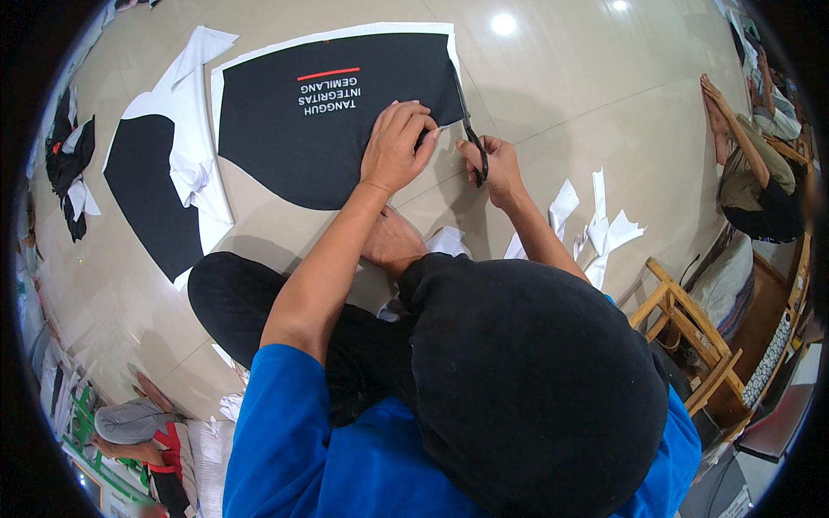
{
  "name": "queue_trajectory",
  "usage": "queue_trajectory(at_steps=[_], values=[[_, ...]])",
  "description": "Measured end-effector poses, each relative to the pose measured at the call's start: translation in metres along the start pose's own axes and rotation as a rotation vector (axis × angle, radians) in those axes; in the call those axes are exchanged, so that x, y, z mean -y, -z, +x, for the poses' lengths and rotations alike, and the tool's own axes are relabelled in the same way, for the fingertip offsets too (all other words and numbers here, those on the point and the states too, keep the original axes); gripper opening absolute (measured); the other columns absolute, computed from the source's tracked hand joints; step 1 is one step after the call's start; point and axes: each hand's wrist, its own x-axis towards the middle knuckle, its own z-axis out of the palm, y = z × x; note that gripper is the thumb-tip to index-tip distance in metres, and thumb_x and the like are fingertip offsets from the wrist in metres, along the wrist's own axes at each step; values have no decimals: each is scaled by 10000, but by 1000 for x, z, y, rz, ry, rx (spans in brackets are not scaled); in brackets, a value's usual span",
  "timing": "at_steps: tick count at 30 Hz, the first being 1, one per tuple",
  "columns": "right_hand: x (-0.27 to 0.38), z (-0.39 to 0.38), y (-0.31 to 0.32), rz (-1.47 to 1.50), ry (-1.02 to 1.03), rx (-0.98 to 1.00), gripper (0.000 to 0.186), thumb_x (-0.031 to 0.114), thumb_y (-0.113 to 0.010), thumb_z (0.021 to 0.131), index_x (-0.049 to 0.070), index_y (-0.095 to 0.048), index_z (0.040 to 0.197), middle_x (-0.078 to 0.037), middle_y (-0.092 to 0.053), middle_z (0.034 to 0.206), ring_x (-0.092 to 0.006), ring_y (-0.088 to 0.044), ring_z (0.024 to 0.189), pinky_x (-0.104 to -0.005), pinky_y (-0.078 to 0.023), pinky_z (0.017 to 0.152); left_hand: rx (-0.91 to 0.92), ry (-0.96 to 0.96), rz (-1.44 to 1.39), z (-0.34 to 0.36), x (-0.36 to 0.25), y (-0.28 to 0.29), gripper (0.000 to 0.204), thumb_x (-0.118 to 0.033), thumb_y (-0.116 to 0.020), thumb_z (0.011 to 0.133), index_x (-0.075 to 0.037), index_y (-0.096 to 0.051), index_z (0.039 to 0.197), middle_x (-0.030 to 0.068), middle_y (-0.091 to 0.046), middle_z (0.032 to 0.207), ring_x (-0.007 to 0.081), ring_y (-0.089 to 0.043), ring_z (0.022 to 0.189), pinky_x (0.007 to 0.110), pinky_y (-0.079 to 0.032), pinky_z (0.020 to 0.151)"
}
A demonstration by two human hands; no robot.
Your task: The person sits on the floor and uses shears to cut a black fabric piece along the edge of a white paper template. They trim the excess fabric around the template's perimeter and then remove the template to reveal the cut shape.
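A black fabric panel [276, 129] with a white border, a red line and white lettering lies on the floor. At its lower right edge my left hand [397, 148] is closed, fingers curled on the cloth and thumb beside the edge. My right hand [496, 168] grips black-handled scissors [477, 147] with its fingers in the loops. The blades point away from me, up along the panel's right side, where the white border is narrow. Part of the blades is hard to make out against the black cloth.
Left of the panel lies another black piece [151, 190] with white cloth [192, 129] folded over it. White offcuts [604, 229] are strewn by my right forearm. A wooden stool [691, 328] stands at right. Other people sit at the far right and lower left.
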Motion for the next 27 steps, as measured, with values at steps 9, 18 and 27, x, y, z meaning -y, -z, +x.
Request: queue_trajectory(at_steps=[9, 18, 27], values=[[6, 0, -2, -17, 3, -3, 387, 365, -857, 929, 90, -615, 806, -15, -610, 641, -115, -564, 500, -282, -427, 468, -3, 0, -8, 0, 1, -1, 123, -147, -771, 949, -87, -697, 1027, 102, -689, 1193, 333, -658, 1252, 528, -462, 1200], [12, 12, -5, -22, 44, 3, 405, 358, -877, 916, 72, -610, 811, -26, -614, 620, -116, -568, 491, -280, -409, 457, -8, -10, -21, 0, 2, -1, 124, -140, -771, 945, -82, -695, 1024, 110, -691, 1181, 343, -659, 1253, 538, -471, 1184], [6, 16, -4, -7, 40, 0, 367, 290, -879, 919, 71, -606, 809, -17, -601, 617, -110, -549, 474, -277, -397, 439, 32, 13, -19, 1, 0, 1, 134, -139, -764, 952, -53, -699, 1032, 135, -705, 1214, 365, -654, 1293, 542, -466, 1186]])
